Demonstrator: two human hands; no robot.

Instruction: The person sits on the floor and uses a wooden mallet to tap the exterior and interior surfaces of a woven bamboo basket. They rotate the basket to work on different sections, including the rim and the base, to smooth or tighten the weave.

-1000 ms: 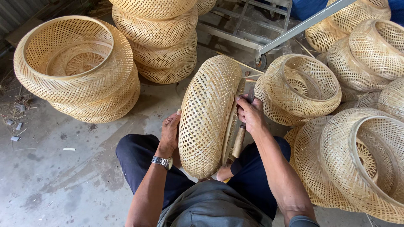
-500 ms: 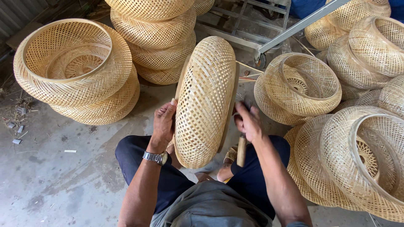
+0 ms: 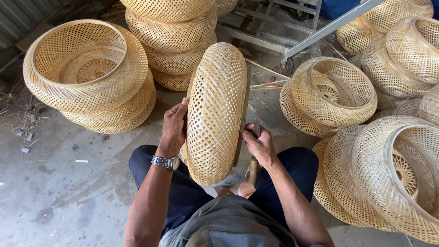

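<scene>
You are seated with a woven bamboo basket (image 3: 215, 114) standing on its edge between your knees, its rim side turned to your right. Your left hand (image 3: 173, 128) lies flat against the basket's rounded outer wall, fingers pointing up, the palm pressed to the weave; a metal wristwatch (image 3: 166, 162) sits just below it. Your right hand (image 3: 259, 146) is at the basket's rim edge, thumb on the rim, fingers curled around a knife with a wooden handle (image 3: 254, 162) whose handle hangs down below the fist.

To the left of the basket a stack of finished baskets (image 3: 91, 77) sits well apart, with bare concrete floor (image 3: 68, 192) between. Behind the basket another stack (image 3: 173, 41) stands near its top. To the right, a cluster of open baskets (image 3: 329, 91) lies near your right arm, and more crowd against your right knee (image 3: 379, 174).
</scene>
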